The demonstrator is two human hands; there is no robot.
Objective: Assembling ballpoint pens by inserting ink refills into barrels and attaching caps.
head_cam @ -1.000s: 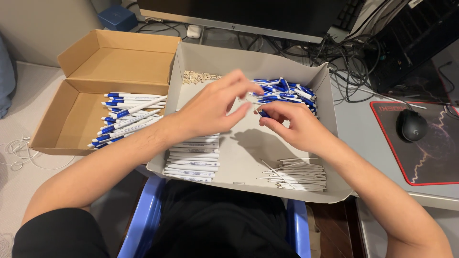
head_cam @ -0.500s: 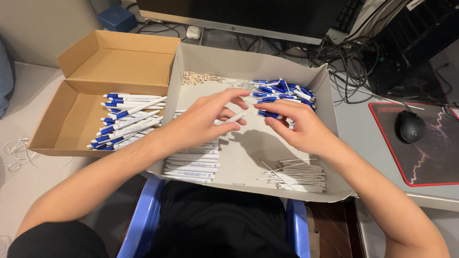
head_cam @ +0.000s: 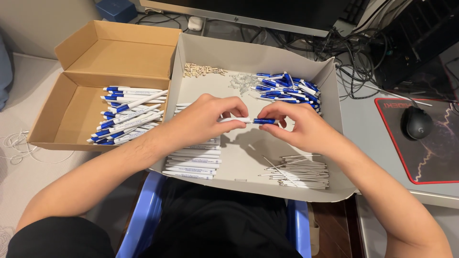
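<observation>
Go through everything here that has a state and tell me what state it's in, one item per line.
Left hand: pinching a white pen barrel.
Right hand: pinching a blue pen part, end to end with the barrel.
Brown cardboard box: open, flaps up, holding assembled pens.
White tray: open, holding sorted piles of parts.
Mouse: untouched on its pad.

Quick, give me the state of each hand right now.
Left hand: closed on the white pen barrel.
Right hand: closed on the blue pen end.
</observation>
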